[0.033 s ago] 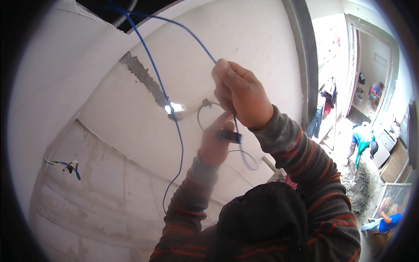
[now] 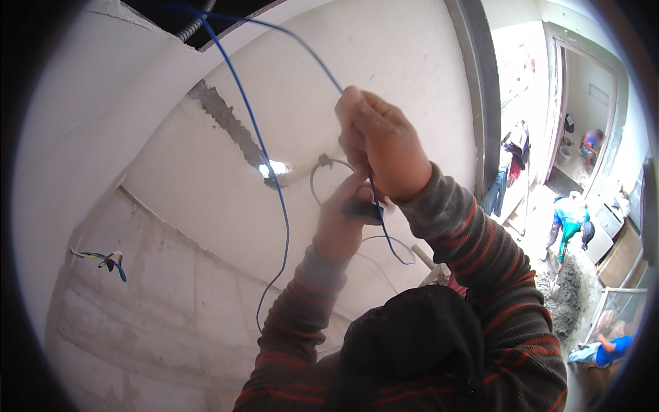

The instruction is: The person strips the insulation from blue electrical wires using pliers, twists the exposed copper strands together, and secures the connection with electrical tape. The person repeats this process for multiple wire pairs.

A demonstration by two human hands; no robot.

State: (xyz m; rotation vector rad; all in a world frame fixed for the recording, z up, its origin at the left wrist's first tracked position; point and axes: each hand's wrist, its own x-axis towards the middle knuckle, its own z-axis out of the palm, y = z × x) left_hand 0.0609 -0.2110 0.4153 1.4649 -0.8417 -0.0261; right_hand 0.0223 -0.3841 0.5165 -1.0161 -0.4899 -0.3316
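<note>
The right hand [image 2: 390, 147] pinches the blue wire [image 2: 307, 49], and the left hand [image 2: 338, 223], just below and left, curls around a dark object [image 2: 361, 211]; whether it also grips the wire cannot be told. The wire runs lengthwise from the right hand up to the far-left opening [image 2: 168, 19], its lower part hanging to the right. Open room lies over the pale wall [image 2: 405, 48] between the hands and a second strand [image 2: 248, 110] at left; a grey post [image 2: 482, 103] bounds the right.
</note>
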